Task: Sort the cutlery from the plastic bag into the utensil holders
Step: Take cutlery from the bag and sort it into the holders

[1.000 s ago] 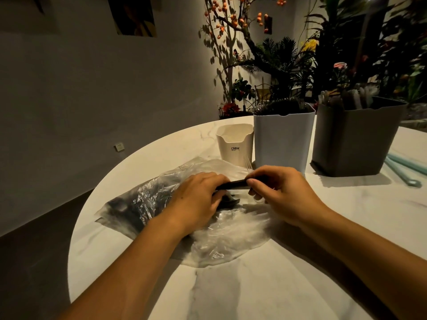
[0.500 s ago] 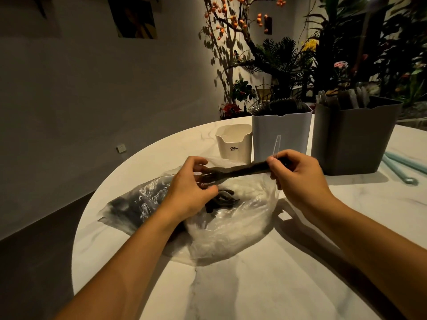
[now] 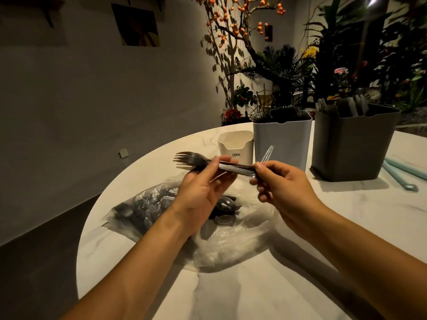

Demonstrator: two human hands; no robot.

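Above the plastic bag, the left hand and right hand each pinch one end of the dark forks in a tight grip

Above a round white table, the left hand and right hand pinch opposite ends of a bunch of dark forks, tines pointing left. A clear utensil sticks up from the right hand. Below lies a plastic bag with more cutlery. Farther back stand a cream holder, a white holder and a grey holder.
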